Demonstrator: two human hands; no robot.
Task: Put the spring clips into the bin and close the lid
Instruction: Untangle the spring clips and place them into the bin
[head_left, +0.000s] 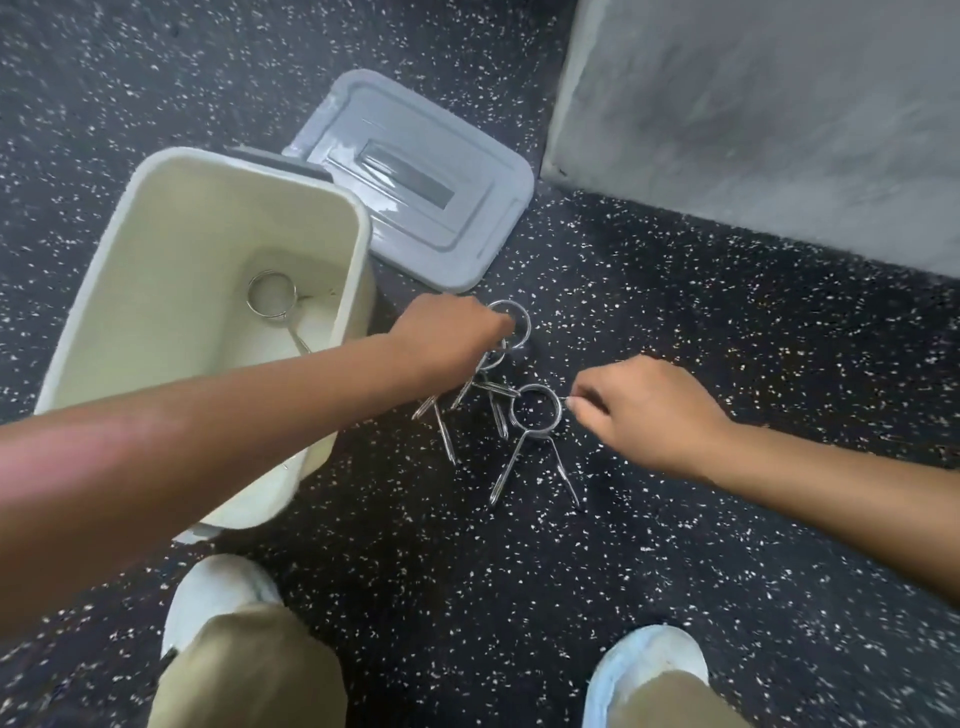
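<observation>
- The bin (202, 291), cream and open-topped, stands on the speckled floor (675, 364) at the left, its long axis running from near-left to far-right.
- One clip (272, 304) lies inside on the bin's bottom, ring toward the far end, handles trailing toward the near wall.
- The grey lid (415, 176) lies flat on the floor just beyond the bin's far right corner, touching or very near its rim, off the bin.
- The left hand (447, 338) reaches across the bin's near right side and is closed around the top of a bunch of clips (483, 395); a ring shows past the knuckles, and the handles hang down and fan toward the person.
- Whether the bunch's tips touch the floor cannot be told.
- A single clip (535, 415) lies flat on the floor right of the bunch, ring at the far end, its two handles splayed toward the person; the bunch's handles overlap its ring's left side.
- The right hand (644, 410) has its fingers drawn together, fingertips at the right edge of that ring; whether they grip it cannot be told.
- A grey wall (779, 114) meets the floor at the far right.
- Two white shoes (218, 592) and tan trouser legs show at the near edge.
</observation>
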